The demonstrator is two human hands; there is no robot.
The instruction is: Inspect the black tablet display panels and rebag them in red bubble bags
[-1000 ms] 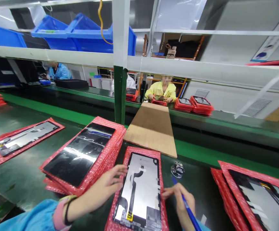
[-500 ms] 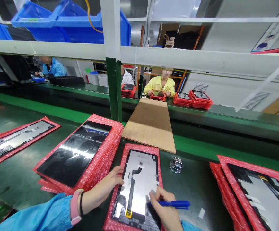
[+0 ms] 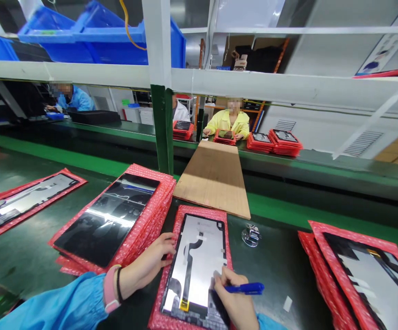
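Note:
A display panel (image 3: 204,256) lies back side up on a red bubble-wrap pouch (image 3: 201,211) in front of me, showing its silver backing, a dark flex cable and a yellow patch. At the panel's left edge is my left hand (image 3: 150,261), fingers stretched out and holding nothing. My right hand (image 3: 235,293) is closed round a blue pen (image 3: 247,288) over the panel's lower right. The pen's tip is hidden behind my fingers.
Left stands a stack of red pouches (image 3: 150,220) topped by a black screen (image 3: 107,220). Another stack (image 3: 322,270) is at right. A wooden board (image 3: 215,178) spans towards a person in yellow (image 3: 228,121). A shiny metal tape dispenser-like piece (image 3: 251,235) sits beside the panel.
My left hand has shifted slightly left and up along the panel's edge. The pen's back end has moved a little left in my right hand. The panel stays in place.

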